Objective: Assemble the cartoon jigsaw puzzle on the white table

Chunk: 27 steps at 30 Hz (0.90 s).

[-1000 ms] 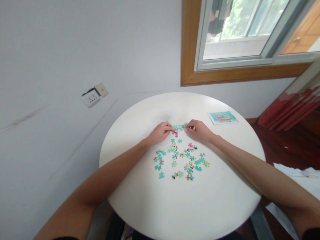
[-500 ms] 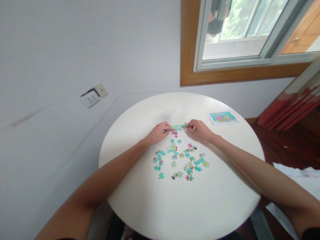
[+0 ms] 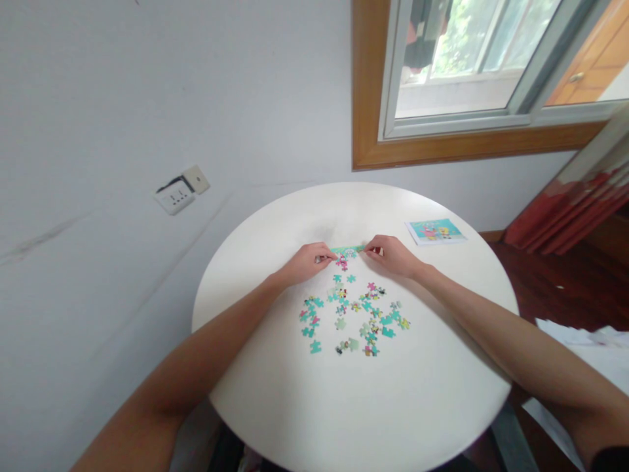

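Note:
A joined strip of jigsaw puzzle (image 3: pixel 348 252), green along its far edge with pink pieces hanging from its near side, lies between my hands. At its left end, my left hand (image 3: pixel 312 261) has thumb and forefinger closed on an edge piece. My right hand (image 3: pixel 390 254) pinches at the right end, its fingertips partly covering the piece there. Nearer to me lie loose puzzle pieces (image 3: pixel 341 324) in teal, pale green, pink and yellow, scattered in several clusters.
Everything rests on a round white table (image 3: pixel 314 406). A picture card (image 3: pixel 435 231) with cartoon figures lies at the back right. Behind the table is a white wall with a socket (image 3: pixel 174 196) and a wood-framed window (image 3: pixel 366 154). A red curtain (image 3: pixel 545 216) hangs at right.
My left hand has shifted slightly left and its fingers have settled at the strip's left edge. The right hand stays at the right end. The view has moved a little.

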Motion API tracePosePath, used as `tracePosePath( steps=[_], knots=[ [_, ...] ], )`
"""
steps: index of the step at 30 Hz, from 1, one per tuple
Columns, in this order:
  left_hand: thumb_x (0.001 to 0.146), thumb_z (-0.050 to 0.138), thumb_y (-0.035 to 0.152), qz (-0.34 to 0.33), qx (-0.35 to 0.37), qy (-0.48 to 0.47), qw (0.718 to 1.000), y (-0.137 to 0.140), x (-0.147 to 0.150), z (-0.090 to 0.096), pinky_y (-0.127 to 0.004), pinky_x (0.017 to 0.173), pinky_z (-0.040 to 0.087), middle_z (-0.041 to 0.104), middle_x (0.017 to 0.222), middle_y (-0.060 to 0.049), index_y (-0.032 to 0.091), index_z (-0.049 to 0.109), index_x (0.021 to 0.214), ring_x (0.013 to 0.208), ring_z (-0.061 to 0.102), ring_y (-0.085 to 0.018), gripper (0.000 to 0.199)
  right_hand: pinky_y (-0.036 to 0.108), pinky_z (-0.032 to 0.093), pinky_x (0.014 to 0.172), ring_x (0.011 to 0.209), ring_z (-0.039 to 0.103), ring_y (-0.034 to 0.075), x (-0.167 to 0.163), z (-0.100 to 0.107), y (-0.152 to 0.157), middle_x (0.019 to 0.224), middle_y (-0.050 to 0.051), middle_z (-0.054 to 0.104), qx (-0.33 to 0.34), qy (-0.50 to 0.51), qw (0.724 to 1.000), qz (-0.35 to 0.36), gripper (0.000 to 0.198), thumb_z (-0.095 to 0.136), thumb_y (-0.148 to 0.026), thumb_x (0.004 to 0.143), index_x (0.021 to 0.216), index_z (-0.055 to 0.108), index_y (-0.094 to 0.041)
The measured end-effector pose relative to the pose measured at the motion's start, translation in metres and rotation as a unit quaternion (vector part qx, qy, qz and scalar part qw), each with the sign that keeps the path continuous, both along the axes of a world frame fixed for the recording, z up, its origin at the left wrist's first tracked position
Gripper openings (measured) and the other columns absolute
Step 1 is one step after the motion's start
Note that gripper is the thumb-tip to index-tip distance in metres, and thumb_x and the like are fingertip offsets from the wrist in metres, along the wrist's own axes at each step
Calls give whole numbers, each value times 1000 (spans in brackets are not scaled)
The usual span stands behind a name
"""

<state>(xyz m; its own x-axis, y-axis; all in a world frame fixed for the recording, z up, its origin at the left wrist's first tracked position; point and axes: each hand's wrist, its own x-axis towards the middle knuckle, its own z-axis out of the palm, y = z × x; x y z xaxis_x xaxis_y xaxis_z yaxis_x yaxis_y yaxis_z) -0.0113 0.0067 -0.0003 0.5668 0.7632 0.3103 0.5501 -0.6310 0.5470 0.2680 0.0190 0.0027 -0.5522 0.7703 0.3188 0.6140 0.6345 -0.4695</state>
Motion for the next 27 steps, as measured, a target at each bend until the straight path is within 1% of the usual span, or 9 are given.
tracePosePath(
  steps=[9, 13, 17, 21, 27],
  knots=[
    [91, 59, 25, -38, -8, 19, 999, -3, 2, 0, -25, 68, 44, 68, 87, -4, 21, 76, 98, 73, 58, -12, 18, 28, 44, 73, 73, 59, 16, 2, 3, 0, 86, 7, 70, -8, -2, 1000, 2, 18, 55, -17, 84, 86, 73, -17],
    [90, 62, 27, -75, -12, 18, 997, -5, 1, 3, -24, 69, 45, 69, 88, -5, 21, 76, 97, 75, 60, -12, 17, 28, 44, 72, 72, 59, 16, 1, 3, -1, 86, 7, 70, -15, -7, 1000, 6, 19, 55, -17, 85, 88, 73, -17],
    [88, 65, 26, -142, -25, 20, 989, -14, 5, 15, -25, 74, 47, 70, 89, -5, 21, 76, 94, 79, 63, -13, 13, 29, 44, 72, 72, 58, 16, 1, 4, -2, 85, 7, 70, -12, -2, 1000, 8, 19, 55, -17, 85, 87, 74, -17],
    [88, 67, 25, -202, -63, 43, 977, -26, 10, 30, -25, 75, 49, 70, 87, -5, 24, 77, 93, 80, 63, -13, 12, 28, 44, 72, 72, 58, 16, 1, 3, -2, 85, 7, 70, -13, -1, 1000, 6, 19, 55, -18, 85, 87, 74, -17],
    [87, 68, 25, -244, -102, 74, 962, -37, 14, 40, -26, 77, 50, 69, 86, -5, 28, 77, 93, 81, 64, -14, 12, 29, 44, 72, 73, 59, 16, 2, -1, 1, 87, 7, 70, -15, -9, 1000, 9, 20, 54, -22, 87, 89, 74, -19]
  ],
)
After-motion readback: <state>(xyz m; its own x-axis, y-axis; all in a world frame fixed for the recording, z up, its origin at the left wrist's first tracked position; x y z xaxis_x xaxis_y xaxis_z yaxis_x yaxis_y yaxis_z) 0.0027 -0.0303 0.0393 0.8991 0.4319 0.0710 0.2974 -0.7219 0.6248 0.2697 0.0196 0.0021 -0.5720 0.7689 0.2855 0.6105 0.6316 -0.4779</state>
